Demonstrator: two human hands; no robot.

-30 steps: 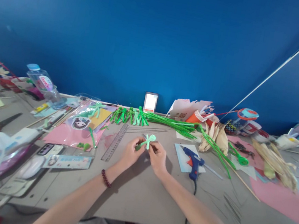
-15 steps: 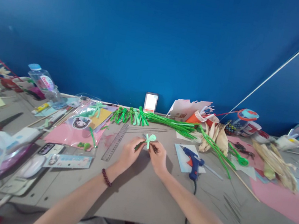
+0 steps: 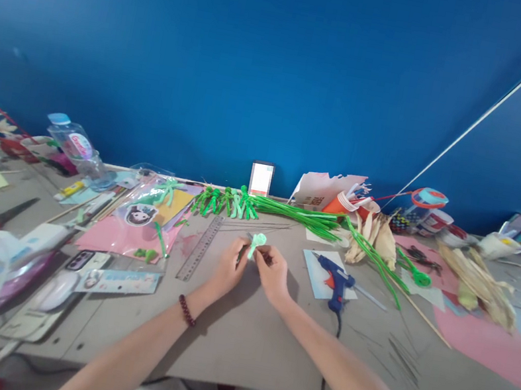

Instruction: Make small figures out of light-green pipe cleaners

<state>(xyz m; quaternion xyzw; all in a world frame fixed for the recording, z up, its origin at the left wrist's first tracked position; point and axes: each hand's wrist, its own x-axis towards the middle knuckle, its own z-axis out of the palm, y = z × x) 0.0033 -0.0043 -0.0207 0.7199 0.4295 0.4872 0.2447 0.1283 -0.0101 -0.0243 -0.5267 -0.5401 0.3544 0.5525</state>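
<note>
From where I'm standing, the left hand and the right hand are closing narrowly, fingertips nearly meeting, around a pale green fuzzy piece. It is sitting right between them, its round, flat head showing above the fingertips. The fingers are hiding its lower part, so I can't tell how it is bent there.

To my eye, an uneven pinch could be bending the soft stem askew, or the head could be twisting loose if the hands are pulling against each other. The glue gun is lying to the right of the right hand, partly on a card; its dark cord is trailing near the right forearm, and a snagging sleeve or arm could be dragging it.

Beyond the hands, plush little green figures are lining up beside smooth-looking, slender green stems. Papery, creased husks are lying farther right, while a flat, straight-edged ruler is slanting left of the left hand.
</note>
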